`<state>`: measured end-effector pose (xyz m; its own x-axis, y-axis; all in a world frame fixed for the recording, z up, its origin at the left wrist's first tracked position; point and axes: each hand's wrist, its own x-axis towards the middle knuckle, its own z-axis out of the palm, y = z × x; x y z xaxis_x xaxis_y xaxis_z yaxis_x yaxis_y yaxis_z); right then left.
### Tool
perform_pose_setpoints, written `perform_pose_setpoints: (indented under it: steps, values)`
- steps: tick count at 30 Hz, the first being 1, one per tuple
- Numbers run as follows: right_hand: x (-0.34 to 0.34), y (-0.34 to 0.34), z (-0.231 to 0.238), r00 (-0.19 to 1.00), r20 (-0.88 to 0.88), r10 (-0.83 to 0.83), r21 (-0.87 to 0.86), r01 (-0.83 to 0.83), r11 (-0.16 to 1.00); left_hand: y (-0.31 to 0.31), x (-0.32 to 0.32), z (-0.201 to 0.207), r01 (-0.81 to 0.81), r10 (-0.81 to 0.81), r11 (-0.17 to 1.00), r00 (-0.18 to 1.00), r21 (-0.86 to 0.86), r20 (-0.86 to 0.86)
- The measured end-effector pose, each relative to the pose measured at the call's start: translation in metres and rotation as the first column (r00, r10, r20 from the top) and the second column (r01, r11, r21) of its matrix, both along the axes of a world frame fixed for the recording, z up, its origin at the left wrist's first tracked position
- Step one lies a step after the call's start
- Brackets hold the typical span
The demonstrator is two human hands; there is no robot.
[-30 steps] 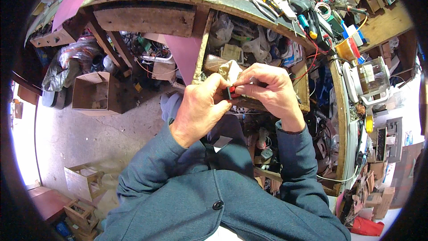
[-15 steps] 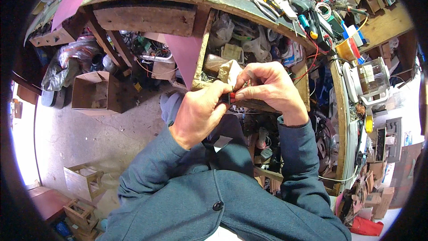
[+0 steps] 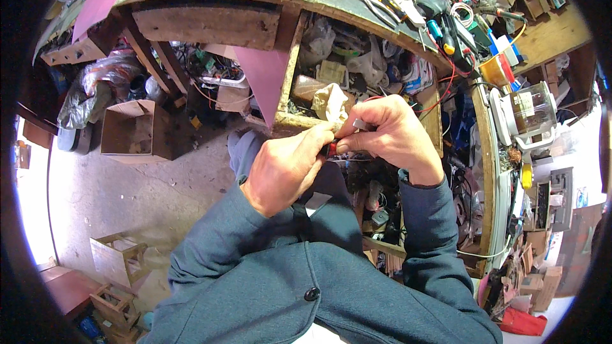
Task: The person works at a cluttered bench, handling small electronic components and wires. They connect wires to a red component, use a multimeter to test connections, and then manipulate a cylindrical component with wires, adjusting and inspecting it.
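Note:
In front of my lap, over the edge of an open wooden drawer (image 3: 288, 83), my two hands meet fingertip to fingertip. My left hand (image 3: 279, 171) is closed, thumb and fingers pinched on a small red and dark part (image 3: 332, 149). The fingertips of my right hand (image 3: 396, 137) pinch at the right side of the same part. A short silvery strip (image 3: 362, 125) shows between the right thumb and fingers; its kind cannot be made out. Most of the red part is hidden by the fingers. Just beyond them, in the drawer, lies a crumpled beige wad (image 3: 330, 102).
Plastic bags (image 3: 319, 41) and packets fill the drawer. Pliers (image 3: 382, 13), scissors-like handles, wires and a solder-like spool (image 3: 497, 70) crowd the bench. A clear jug (image 3: 534, 111) stands at the right. A cardboard box (image 3: 134, 129) and a small wooden frame (image 3: 121, 258) are on the floor, left.
Both hands stay together on the small part and shift slightly down. The right hand has turned a little, and the silvery strip between its fingers shows more clearly.

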<state>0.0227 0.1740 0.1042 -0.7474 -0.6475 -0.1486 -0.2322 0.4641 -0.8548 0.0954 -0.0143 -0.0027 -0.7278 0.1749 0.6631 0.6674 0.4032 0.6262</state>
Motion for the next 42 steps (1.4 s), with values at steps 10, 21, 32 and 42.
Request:
perform_pose_setpoints:
  steps: [10,21,32,42]
  values:
    - [-0.004,0.001,-0.002,0.976,-0.180,0.125,0.039,-0.120,0.992,0.001,0.005,0.002,-0.031,0.027,0.998,0.995,-0.047,-0.094]
    - [0.007,-0.002,-0.007,0.935,-0.336,0.116,0.077,-0.095,0.992,-0.002,0.014,0.004,-0.003,-0.001,1.000,0.991,0.028,0.131]
    - [0.006,0.001,-0.011,0.934,-0.335,0.124,0.089,-0.099,0.991,0.003,0.010,0.001,-0.029,0.030,0.999,0.999,-0.035,0.018]
    - [0.006,0.000,-0.017,0.966,-0.239,0.096,0.050,-0.087,0.995,0.005,0.018,0.009,-0.027,0.026,1.000,0.987,0.004,0.157]
